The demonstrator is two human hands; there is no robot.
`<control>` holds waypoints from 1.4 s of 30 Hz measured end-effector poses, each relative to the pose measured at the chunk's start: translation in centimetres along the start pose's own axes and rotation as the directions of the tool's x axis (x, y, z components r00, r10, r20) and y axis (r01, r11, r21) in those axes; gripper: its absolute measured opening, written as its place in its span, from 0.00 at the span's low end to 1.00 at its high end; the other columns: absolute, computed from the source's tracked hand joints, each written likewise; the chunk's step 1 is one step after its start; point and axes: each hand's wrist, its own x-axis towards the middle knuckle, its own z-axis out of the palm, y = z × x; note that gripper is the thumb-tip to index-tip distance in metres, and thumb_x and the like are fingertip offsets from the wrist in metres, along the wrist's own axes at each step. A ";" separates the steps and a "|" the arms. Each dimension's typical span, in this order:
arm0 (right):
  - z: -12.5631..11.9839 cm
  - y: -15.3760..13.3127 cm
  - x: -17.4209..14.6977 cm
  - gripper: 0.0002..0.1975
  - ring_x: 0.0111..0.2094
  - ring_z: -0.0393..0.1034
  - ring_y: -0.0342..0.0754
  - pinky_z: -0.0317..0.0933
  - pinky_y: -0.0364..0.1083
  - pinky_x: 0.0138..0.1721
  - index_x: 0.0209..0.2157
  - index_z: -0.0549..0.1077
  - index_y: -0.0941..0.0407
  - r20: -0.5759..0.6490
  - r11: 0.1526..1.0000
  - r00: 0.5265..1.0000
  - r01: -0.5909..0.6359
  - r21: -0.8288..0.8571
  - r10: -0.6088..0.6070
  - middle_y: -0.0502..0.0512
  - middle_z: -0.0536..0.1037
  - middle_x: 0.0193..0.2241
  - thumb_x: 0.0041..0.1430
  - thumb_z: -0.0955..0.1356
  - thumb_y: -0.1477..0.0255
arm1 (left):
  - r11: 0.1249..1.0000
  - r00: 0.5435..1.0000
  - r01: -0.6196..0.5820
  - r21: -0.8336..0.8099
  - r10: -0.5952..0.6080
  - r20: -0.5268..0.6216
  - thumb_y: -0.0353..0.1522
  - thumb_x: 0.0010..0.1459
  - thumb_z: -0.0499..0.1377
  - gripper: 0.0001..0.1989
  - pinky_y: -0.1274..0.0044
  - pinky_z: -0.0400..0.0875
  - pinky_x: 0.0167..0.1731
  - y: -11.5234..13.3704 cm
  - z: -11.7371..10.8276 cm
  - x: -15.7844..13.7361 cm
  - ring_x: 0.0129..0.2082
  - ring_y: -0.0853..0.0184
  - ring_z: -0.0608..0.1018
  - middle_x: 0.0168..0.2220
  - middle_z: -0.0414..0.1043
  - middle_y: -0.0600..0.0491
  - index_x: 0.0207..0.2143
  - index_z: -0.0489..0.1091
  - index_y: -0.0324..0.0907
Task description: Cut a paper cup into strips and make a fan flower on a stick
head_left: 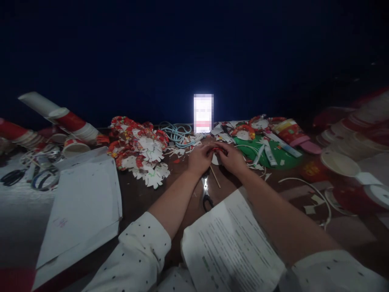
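Observation:
Just beyond the scissors, my left hand and my right hand are close together over the brown table. Both have their fingers curled round a small red and dark curved strip, which looks like part of a ring; the fingers hide most of it. A white paper piece shows just below it, between the hands. Scissors with black handles lie between my forearms, beside a thin wooden stick.
Red ring shapes with white paper cutouts are heaped left. Light-blue cord and a glowing screen are behind. A green sheet with glue-like tubes lies right. Paper stacks, printed paper and paper cups surround me.

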 end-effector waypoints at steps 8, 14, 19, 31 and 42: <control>-0.9 0.0 0.3 0.22 0.46 0.72 0.50 0.64 0.50 0.48 0.52 0.72 0.55 -0.231 0.978 0.961 -0.117 0.170 0.155 0.58 0.77 0.46 0.61 0.62 0.60 | 0.960 0.961 0.165 -0.228 -0.208 -0.180 0.39 0.61 0.54 0.14 0.73 0.69 0.43 -0.4 -0.6 0.3 0.39 0.64 0.77 0.39 0.77 0.48 0.41 0.75 0.42; -2.7 0.6 1.2 0.22 0.37 0.73 0.51 0.66 0.49 0.40 0.44 0.76 0.58 -0.265 0.947 0.914 -0.265 0.183 0.307 0.58 0.80 0.36 0.59 0.61 0.57 | 0.960 0.950 0.204 -0.193 -0.242 -0.197 0.36 0.60 0.54 0.12 0.74 0.68 0.41 -1.1 -1.3 0.4 0.37 0.65 0.76 0.34 0.77 0.49 0.35 0.75 0.40; -4.7 1.1 1.7 0.18 0.27 0.73 0.50 0.65 0.47 0.32 0.37 0.78 0.56 0.090 0.933 0.929 -0.359 -0.027 0.360 0.56 0.80 0.28 0.56 0.66 0.57 | 0.957 0.959 0.258 -0.136 -0.270 -0.082 0.36 0.56 0.58 0.11 0.74 0.68 0.36 -0.8 -1.2 0.4 0.32 0.66 0.75 0.32 0.76 0.51 0.37 0.76 0.41; -4.5 -3.0 0.5 0.20 0.28 0.74 0.50 0.63 0.45 0.29 0.43 0.72 0.57 0.309 0.886 0.851 -0.319 -0.336 0.424 0.58 0.79 0.30 0.52 0.69 0.60 | 0.961 0.963 0.271 -0.059 -0.270 0.029 0.42 0.57 0.56 0.15 0.77 0.66 0.31 -0.3 -1.1 0.0 0.29 0.67 0.75 0.28 0.76 0.55 0.42 0.75 0.45; -3.0 -0.2 0.8 0.26 0.43 0.72 0.54 0.63 0.51 0.45 0.53 0.67 0.58 -0.087 0.943 0.966 -0.258 -0.209 0.245 0.63 0.77 0.45 0.59 0.63 0.57 | 0.975 0.948 0.209 -0.080 -0.222 -0.227 0.32 0.59 0.55 0.11 0.73 0.68 0.46 -1.2 -0.7 0.4 0.42 0.64 0.75 0.39 0.75 0.47 0.40 0.74 0.39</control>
